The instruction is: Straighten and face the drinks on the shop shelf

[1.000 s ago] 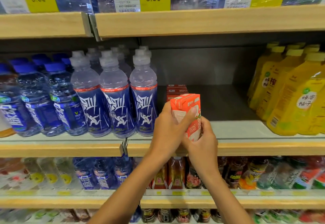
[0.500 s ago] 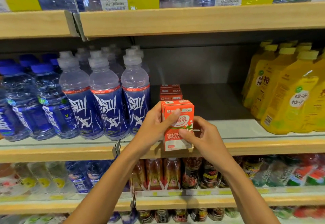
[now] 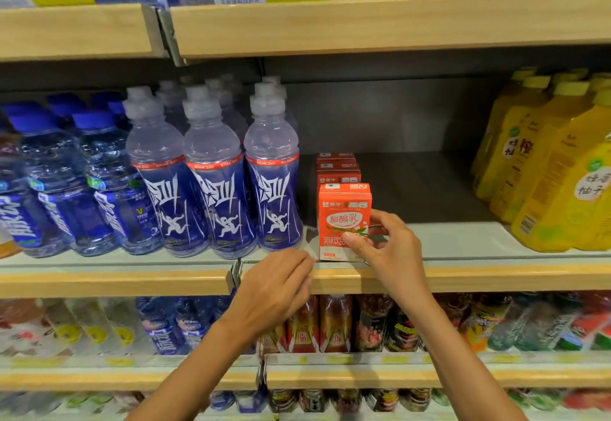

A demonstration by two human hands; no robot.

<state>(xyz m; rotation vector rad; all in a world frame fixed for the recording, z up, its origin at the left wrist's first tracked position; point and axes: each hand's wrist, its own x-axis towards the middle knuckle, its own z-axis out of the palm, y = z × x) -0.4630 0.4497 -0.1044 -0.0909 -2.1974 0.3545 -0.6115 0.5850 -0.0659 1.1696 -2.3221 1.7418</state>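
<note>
Carton (image 3: 344,219): stands upright at the front edge of the middle shelf (image 3: 463,277), just right of the shelf's centre joint. Long axis vertical. The printed orange face points outward, toward the camera, square to the shelf edge.

Right hand (image 3: 390,248): its fingers (image 3: 380,222) and thumb pinch the carton at its lower right corner, the thumb on the front face and the fingers curled round the right side.

Left hand (image 3: 274,291): held in front of the shelf edge, below and left of the carton. Its fingers are released and loosely bent and grasp nothing. The fingertips lie just beside the carton's lower left corner; whether they touch it cannot be told.

Shelf contents:
- Behind the carton: spare cartons (image 3: 337,169) of the same kind, in one file running to the back.
- Left of the carton: three sports bottles (image 3: 215,202) in a row at the front edge, labels forward, with more behind.
- Far left: water bottles (image 3: 59,189) with blue caps.
- Right end: yellow bottles (image 3: 555,189), well apart from the carton, with bare shelf between.
</note>
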